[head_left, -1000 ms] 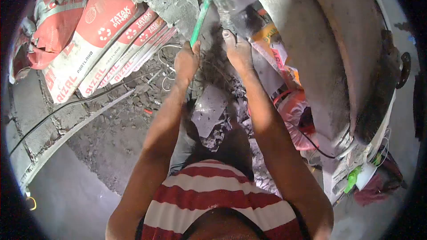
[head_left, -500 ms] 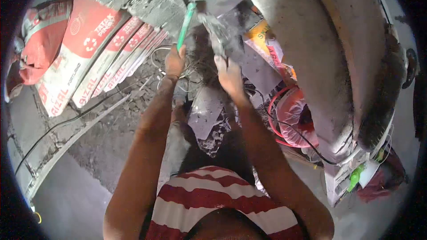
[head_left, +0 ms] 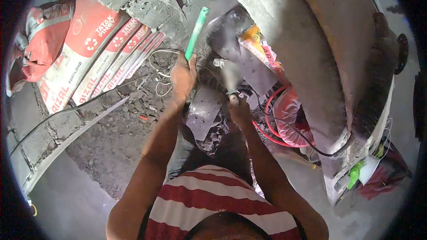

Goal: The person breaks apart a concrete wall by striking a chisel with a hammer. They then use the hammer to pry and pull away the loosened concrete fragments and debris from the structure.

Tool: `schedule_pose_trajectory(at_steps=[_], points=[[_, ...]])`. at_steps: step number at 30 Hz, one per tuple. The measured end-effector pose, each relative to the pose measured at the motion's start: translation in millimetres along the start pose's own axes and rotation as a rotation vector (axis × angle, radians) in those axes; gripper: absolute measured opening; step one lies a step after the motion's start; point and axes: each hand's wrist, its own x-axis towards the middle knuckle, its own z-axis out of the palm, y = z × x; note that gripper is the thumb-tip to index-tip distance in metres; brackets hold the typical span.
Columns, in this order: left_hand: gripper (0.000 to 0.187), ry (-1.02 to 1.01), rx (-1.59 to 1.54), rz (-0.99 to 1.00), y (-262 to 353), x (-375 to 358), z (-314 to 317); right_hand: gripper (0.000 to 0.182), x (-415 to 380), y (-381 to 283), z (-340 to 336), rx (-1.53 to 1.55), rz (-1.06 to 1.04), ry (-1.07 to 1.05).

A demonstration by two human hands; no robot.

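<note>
My left hand [head_left: 183,79] is closed round the lower end of a narrow green bar [head_left: 197,33], which has a small hole near its top and points up and away from me. Just beyond its tip is a rough grey mortar surface [head_left: 153,2]. Lower and nearer to my body, my right hand [head_left: 240,112] grips a trowel [head_left: 231,76] by its handle. The trowel's blade is grey and smeared by motion, and a pale lump, perhaps mortar, shows near its tip. Thin white wire [head_left: 165,51] lies in loops beside my left hand.
Red and white cement bags [head_left: 73,58] lean together at the left, with a black cable [head_left: 58,113] running below them. Rubble [head_left: 120,135] covers the ground. To the right are a curved concrete form [head_left: 307,49], a red hose [head_left: 269,118] and a printed sack [head_left: 262,49].
My right hand has drawn the trowel back towards my body, away from the mortar surface. My left hand and the green bar have shifted slightly right and nearer to me.
</note>
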Motion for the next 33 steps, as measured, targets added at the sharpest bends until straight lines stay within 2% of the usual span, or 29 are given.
schedule_pose_trajectory(at_steps=[1,3,5,9,12,13,15,16,18,19,20,21,22,24,26,27,29,30,31,32,33], points=[[0.042,-0.013,0.101,-0.019,5.6,-1.6,-4.4,0.026,3.1,3.5,1.7,-0.003,-0.011,-0.001],[0.041,-0.016,0.197,-0.034,6.8,2.0,-8.6,0.034,15.5,15.7,7.2,0.411,-0.145,-0.008],[0.041,0.102,0.223,0.017,-4.8,12.1,-7.6,0.039,10.9,-10.1,-2.4,0.443,-0.164,-0.013],[0.042,0.048,0.287,-0.050,-3.2,21.5,-20.8,0.045,11.5,-49.6,-13.2,0.516,-0.137,-0.096],[0.050,-0.001,0.215,-0.121,-0.6,30.6,-25.5,0.047,25.5,-74.2,-16.2,0.215,-0.390,0.042],[0.053,-0.013,0.171,-0.145,-0.2,32.5,-25.8,0.047,26.4,-94.5,-18.9,0.214,-0.395,0.039],[0.057,-0.043,0.132,-0.177,2.2,33.7,-29.4,0.048,31.5,-128.3,-21.0,0.117,-0.618,0.147],[0.056,-0.048,0.124,-0.173,-1.7,34.4,-27.1,0.043,39.2,-135.0,-20.0,0.176,-0.508,0.077],[0.056,-0.057,0.118,-0.170,-4.9,38.3,-26.7,0.046,69.5,-147.4,-5.9,-0.076,-0.870,0.344],[0.057,-0.069,0.119,-0.187,-3.6,38.3,-29.1,0.051,92.5,-146.3,4.2,-0.101,-0.696,0.255],[0.057,-0.080,0.119,-0.203,-2.3,35.6,-30.5,0.060,126.1,-147.3,12.4,-0.134,-0.620,0.111],[0.057,-0.081,0.118,-0.204,-0.4,34.4,-31.1,0.063,124.3,-169.7,9.8,-0.260,-0.470,0.150],[0.058,-0.094,0.134,-0.206,1.8,37.7,-32.9,0.064,125.9,-174.8,8.9,-0.238,-0.470,0.153],[0.058,-0.094,0.147,-0.215,3.0,45.2,-37.6,0.064,126.7,-182.5,6.2,-0.221,-0.481,0.148],[0.059,-0.114,0.171,-0.200,-0.3,49.5,-37.6,0.049,98.0,-199.8,-10.5,-0.082,-0.545,0.163],[0.059,-0.126,0.183,-0.198,-1.6,49.9,-36.7,0.049,85.4,-205.4,-16.4,-0.085,-0.543,0.160],[0.059,-0.123,0.145,-0.215,-0.4,52.2,-38.4,0.062,62.3,-216.1,-24.7,0.028,-0.739,0.195],[0.058,-0.117,0.148,-0.203,-1.3,53.7,-38.4,0.060,52.8,-226.6,-8.2,0.279,-0.898,0.414],[0.057,-0.120,0.152,-0.193,-3.2,49.8,-37.9,0.060,72.2,-212.2,-1.8,0.283,-0.889,0.413],[0.057,-0.128,0.157,-0.197,-10.8,46.7,-38.4,0.060,110.9,-184.1,9.1,-0.029,-0.653,0.259],[0.055,-0.294,0.160,-0.085,-24.9,51.6,-38.7,0.059,148.3,-163.2,15.9,-0.330,-0.421,0.104]])
